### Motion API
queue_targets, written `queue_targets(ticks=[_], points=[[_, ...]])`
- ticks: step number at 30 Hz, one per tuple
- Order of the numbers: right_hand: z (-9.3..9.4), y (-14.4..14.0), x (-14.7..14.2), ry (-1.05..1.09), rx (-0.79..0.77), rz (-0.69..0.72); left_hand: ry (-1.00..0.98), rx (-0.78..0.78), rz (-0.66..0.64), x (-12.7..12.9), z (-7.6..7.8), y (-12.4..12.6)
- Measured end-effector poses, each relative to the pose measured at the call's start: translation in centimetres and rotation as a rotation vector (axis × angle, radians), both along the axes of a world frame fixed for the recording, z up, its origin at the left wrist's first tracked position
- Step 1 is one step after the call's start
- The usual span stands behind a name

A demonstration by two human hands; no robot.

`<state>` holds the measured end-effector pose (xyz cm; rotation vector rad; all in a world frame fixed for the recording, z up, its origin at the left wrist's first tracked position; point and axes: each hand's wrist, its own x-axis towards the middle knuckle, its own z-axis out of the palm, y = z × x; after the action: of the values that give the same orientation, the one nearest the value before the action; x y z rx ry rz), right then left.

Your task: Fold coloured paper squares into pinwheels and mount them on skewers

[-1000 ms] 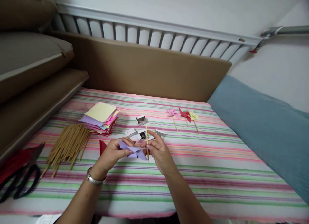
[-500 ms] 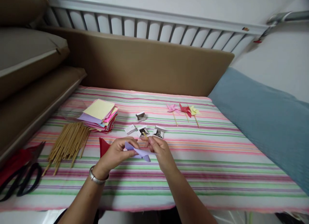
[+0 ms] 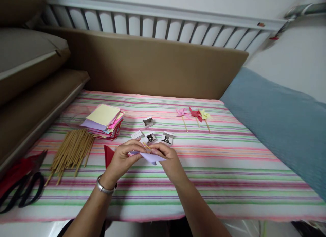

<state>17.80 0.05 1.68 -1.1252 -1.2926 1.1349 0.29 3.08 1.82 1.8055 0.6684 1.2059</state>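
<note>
Left of the small open boxes [image 3: 156, 137]: paper stack [image 3: 104, 120], wooden sticks [image 3: 72, 152], scissors [image 3: 21, 192]. Right: three finished pinwheels [image 3: 194, 114].

Finished pinwheels: three [image 3: 195, 114]. Small white boxes: three [image 3: 148, 121]. Paper stack: one [image 3: 103, 120]. Stick bundle: one [image 3: 71, 152]. Scissors: one [image 3: 21, 194].

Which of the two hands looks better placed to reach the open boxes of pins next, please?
Probably the right hand: it sits just in front of the small open boxes, while the left hand pinches the purple paper pinwheel further left. Both grip the pinwheel, so one must let go.
</note>
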Motion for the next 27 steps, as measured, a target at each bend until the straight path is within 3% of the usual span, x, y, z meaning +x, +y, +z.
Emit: queue_targets(ticks=[5, 27], points=[[0.36, 0.05, -0.11, -0.031, 0.089, -0.022, -0.011, 0.074, 0.101, -0.04, 0.2, -0.18], [0.58, -0.12, -0.27, 0.003, 0.1, -0.028, -0.045, 0.082, 0.17, 0.04, 0.48, -0.38]])
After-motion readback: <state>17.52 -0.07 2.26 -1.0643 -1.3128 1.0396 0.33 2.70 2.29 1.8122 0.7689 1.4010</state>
